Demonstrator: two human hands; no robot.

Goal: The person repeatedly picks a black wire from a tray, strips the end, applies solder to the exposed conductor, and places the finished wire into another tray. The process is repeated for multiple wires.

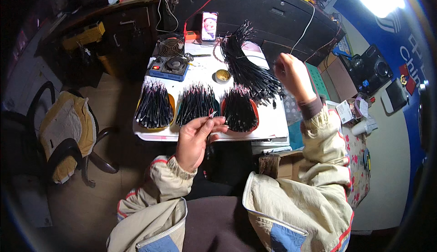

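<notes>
Now the left hand (196, 138) has its fingers closed in a pinch on a thin black cable piece (212, 114). The piece's long axis runs up and to the right, and its light metal tip points away from the person, above the front edge of the white table (200, 72). The right hand (293, 75) is raised at the right side of the table, closed on one thin cable that leads to the big loose bundle of black cables (248, 68); the part inside the hand is hidden.

Three trays of sorted cables lie in a row: a yellow tray (154, 105), a middle tray (196, 105) whose colour is hard to see, and a red tray (240, 111). Behind them stand a small round tin (222, 76), a blue device (170, 64) and a lit phone (209, 26). An office chair (63, 129) stands at the left in the dark room.
</notes>
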